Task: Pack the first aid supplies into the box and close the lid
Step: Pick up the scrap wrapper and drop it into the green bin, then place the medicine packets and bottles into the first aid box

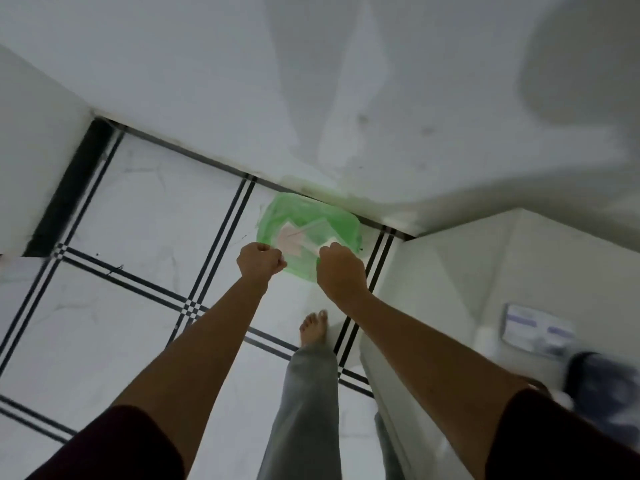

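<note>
My left hand (260, 261) and my right hand (341, 271) are held out side by side, both closed into fists, above a round green bin (332, 223) that stands on the floor against the wall. A pale pink-and-white wrapper (294, 240) shows between the two fists over the bin's opening. My right hand pinches its white end. My left hand's fingers are closed at its other end, though blur hides the exact grip. No first aid box lid is visible in this view.
A white counter (450, 271) stands at the right, bearing a white packet with blue print (536, 329) and a blurred dark blue object (606, 386). My bare foot (313, 327) and grey trouser leg stand on white tiles with black lines. A white wall runs behind the bin.
</note>
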`<state>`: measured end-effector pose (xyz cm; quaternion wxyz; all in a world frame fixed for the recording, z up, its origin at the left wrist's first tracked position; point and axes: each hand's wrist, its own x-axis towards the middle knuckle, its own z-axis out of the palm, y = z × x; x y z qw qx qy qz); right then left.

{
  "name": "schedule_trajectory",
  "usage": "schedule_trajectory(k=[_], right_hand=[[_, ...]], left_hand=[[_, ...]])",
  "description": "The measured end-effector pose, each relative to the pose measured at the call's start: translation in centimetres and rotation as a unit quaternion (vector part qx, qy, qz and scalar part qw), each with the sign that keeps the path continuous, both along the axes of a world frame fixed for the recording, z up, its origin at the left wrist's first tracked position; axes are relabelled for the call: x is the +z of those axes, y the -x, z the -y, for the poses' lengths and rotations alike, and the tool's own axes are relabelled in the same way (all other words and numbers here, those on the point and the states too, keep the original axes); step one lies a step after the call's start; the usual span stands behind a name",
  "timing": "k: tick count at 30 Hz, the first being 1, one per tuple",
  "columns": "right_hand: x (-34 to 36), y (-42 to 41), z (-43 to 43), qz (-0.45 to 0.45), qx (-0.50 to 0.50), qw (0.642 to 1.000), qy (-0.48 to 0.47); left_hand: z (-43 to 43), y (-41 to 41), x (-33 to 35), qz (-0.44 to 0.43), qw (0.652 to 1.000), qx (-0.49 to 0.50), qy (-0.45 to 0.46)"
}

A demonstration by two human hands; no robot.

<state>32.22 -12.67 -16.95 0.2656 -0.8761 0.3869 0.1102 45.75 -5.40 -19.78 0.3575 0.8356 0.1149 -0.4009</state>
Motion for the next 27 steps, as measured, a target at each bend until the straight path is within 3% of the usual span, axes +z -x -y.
schedule_trajectory(k=[6,9,12,20,25,27], right_hand=[[-10.1,-3.4,1.7,-0.062,0.014,0.997,-0.041],[-12.8,-3.5,1.4,-0.083,0.038,0.989,-0.118],[-13.0,-2.4,0.3,-0.084,0.04,0.987,-0.13],[-7.0,0.9,-0.2,0.015,-0.059,0.997,-0.037],[2.2,6.3,-0.1,0.117,-0.067,0.99,0.044],[6.1,9.0,-0.1,0.105,-0.062,0.991,0.057]], left_hand=[[2.3,-3.1,-9.4,0.0,0.99,-0.13,-0.049],[1.6,-3.4,-11.8,0.052,0.952,-0.284,-0.099],[0.3,-3.2,-11.9,0.086,0.922,-0.362,-0.105],[-0.1,1.1,-5.7,0.185,0.877,-0.442,-0.029],[0.9,7.8,4.5,0.251,0.851,-0.46,0.033],[0.6,10.7,8.7,0.273,0.834,-0.475,0.064]])
